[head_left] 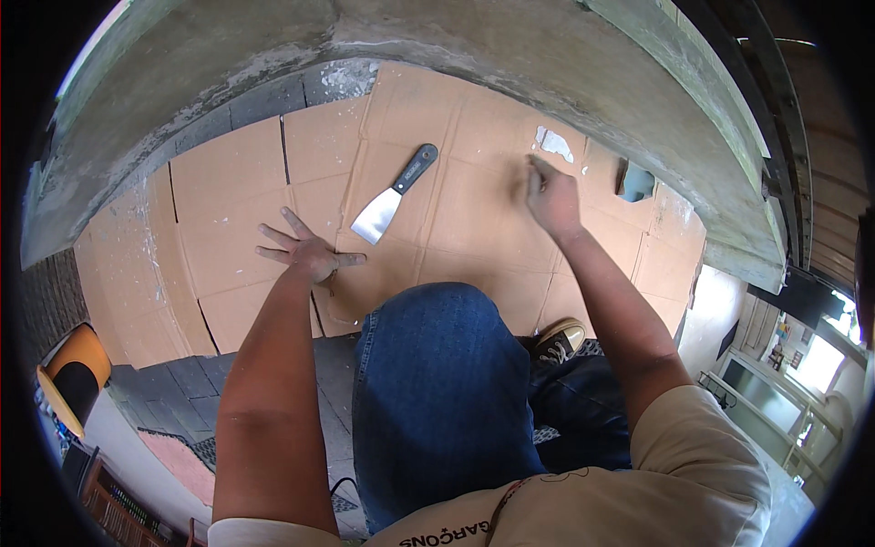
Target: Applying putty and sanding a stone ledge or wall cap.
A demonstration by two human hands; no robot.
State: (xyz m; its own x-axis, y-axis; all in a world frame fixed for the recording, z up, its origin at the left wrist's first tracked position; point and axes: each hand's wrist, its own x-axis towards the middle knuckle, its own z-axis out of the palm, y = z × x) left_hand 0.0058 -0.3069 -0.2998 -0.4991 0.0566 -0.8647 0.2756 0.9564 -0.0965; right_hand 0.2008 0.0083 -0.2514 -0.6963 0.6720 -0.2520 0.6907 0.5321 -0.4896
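My left hand (310,255) lies on the cardboard (228,246) with its fingers spread, holding nothing. My right hand (552,196) is over the cardboard's right half, its fingers curled in and pressed together. Whatever may be between those fingers is hidden. Just beyond it is a white flaky patch (554,144) with small bits around it. Between my hands, nearer the left, lies a putty knife (415,171) with a black handle and a wide metal blade. Its blade points toward me, and neither hand touches it.
A curved concrete wall (437,36) rises along the far side. Slits cross the cardboard, and a bluish-grey patch (638,184) shows at its right. My bent knee (437,365) and shoe (561,340) are at the near edge. An orange and black object (77,369) stands far left.
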